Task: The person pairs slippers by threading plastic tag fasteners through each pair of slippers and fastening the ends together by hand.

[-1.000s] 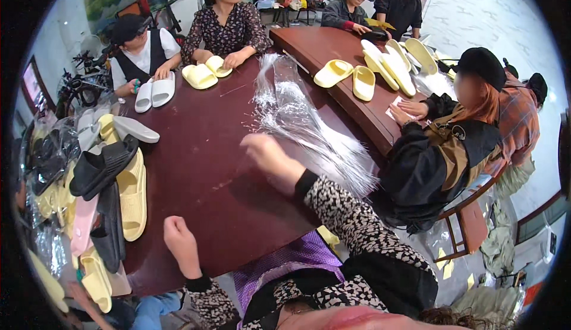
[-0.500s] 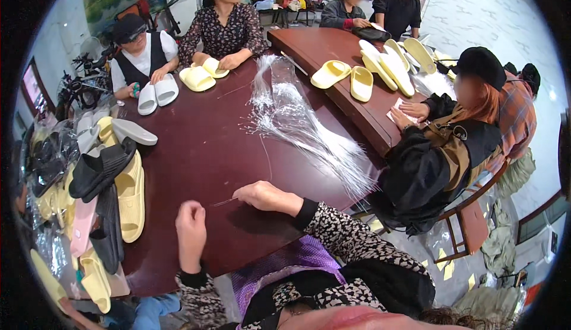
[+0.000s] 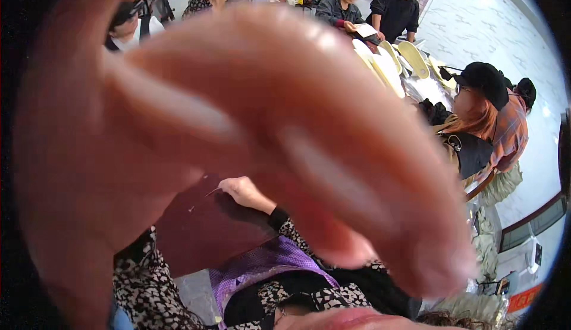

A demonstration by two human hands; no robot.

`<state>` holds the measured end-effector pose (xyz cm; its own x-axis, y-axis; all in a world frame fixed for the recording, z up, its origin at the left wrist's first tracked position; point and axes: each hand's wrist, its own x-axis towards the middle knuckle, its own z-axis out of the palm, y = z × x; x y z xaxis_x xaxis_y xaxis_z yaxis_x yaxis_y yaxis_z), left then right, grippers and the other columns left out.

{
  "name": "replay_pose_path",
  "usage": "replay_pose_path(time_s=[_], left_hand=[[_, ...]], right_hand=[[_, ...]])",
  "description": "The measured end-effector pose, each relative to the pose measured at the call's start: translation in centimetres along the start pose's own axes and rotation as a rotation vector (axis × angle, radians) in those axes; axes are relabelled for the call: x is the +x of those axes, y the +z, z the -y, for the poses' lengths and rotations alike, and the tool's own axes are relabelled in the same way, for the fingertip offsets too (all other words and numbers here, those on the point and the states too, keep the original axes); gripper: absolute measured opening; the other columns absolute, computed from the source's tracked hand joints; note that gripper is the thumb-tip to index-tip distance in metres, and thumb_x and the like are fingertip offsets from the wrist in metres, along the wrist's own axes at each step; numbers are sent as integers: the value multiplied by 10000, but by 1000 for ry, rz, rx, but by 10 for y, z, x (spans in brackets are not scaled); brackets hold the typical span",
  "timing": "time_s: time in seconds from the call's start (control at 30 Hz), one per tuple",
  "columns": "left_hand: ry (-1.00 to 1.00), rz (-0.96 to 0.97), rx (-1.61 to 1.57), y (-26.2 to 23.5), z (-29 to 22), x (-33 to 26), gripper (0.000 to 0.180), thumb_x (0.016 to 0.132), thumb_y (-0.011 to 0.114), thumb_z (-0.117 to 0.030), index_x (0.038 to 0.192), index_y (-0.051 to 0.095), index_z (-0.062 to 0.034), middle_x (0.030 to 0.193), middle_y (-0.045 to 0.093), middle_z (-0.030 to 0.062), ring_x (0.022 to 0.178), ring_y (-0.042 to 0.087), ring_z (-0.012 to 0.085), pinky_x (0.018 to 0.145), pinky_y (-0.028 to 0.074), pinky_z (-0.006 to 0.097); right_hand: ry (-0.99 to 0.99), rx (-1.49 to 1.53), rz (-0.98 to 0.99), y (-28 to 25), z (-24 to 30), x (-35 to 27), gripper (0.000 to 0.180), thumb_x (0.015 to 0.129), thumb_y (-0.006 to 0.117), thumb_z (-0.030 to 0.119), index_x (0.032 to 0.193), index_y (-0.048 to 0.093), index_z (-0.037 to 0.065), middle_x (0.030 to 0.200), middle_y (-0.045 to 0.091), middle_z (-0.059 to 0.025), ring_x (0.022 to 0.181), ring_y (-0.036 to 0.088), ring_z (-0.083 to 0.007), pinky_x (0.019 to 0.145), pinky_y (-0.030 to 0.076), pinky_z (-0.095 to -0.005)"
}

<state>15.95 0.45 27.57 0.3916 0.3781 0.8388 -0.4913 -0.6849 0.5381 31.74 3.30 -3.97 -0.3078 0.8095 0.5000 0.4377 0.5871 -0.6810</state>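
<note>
My left hand (image 3: 256,122) is raised very close to the camera and fills much of the head view, out of focus. Its fingers are long and loosely curved, and nothing shows in them. Lower down, over the dark red tabletop (image 3: 199,235), my right hand (image 3: 247,193) is closed in a pinch. From its fingertips a thin cord (image 3: 213,191) sticks out to the left. A small pale bit (image 3: 191,210) shows on the tabletop close by. The raised hand hides most of the table and whatever lies on it.
Several pale yellow slippers (image 3: 413,59) stand at the back right. A person in a black cap (image 3: 482,83) sits at the right, and two people (image 3: 395,9) are at the far end. Two more people at the far left are partly covered by my hand.
My left hand has risen from the table to right before the camera, now covering the slippers and white cord bundle. My right hand keeps its pinch, slightly further left in view.
</note>
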Motion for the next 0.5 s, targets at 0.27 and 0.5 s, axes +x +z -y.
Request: replay_pose_path(time_s=[0.27, 0.5], left_hand=[[65, -40, 73, -30, -2, 7, 1068, 736, 715, -536, 1482, 104, -77, 1433, 270, 332, 872, 637, 255, 707, 519, 294], [115, -50, 25, -18, 20, 12, 1025, 750, 700, -532, 1477, 131, -87, 1432, 272, 333, 876, 633, 258, 718, 514, 301]], right_hand=[[103, -45, 54, 33, 43, -25, 144, 911, 512, 79, 961, 631, 15, 898, 651, -178, 842, 643, -342, 733, 522, -380], [-89, -27, -79, 28, -42, 1, 177, 853, 514, 90, 979, 637, 76, 888, 668, -140, 823, 653, -328, 691, 530, -412]])
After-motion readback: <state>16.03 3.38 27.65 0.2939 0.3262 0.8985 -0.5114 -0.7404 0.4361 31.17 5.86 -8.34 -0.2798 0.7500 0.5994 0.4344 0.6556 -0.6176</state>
